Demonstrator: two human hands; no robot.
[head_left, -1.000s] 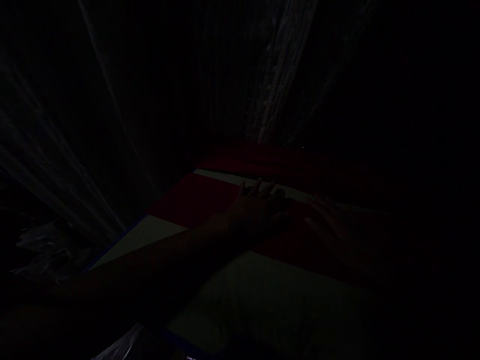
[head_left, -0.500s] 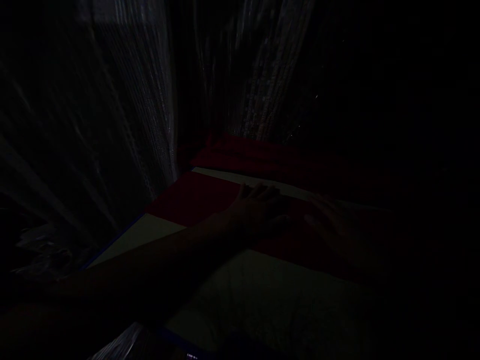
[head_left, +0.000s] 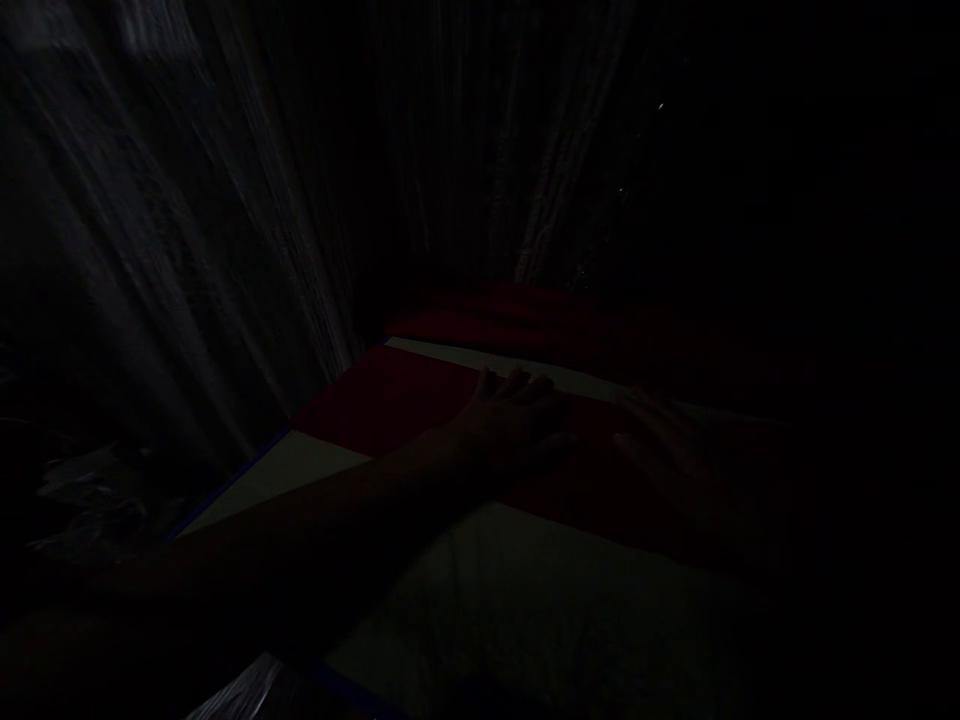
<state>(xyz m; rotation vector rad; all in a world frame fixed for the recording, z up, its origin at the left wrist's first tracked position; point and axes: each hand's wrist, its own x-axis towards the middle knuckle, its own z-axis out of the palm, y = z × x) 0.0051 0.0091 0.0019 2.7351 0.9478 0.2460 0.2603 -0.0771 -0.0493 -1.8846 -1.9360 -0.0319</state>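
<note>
Very dim light leaves much in shadow. A flat panel or sheet with broad red and pale stripes and a blue edge lies in front of me. My left hand lies on a red stripe, its fingers spread towards the pale strip at the far side. To its right, my right hand is over the same red stripe with fingers stretched out; its wrist fades into the dark. Neither hand shows anything in its grasp.
Dark red cloth lies beyond the striped surface. Pale hanging strands, like a string curtain, drop at the back and left. Shiny crumpled material sits at the lower left. The right side is black.
Both hands stay almost where they were on the striped surface. The hanging strands at the back and left have shifted in shape and look dimmer near the middle.
</note>
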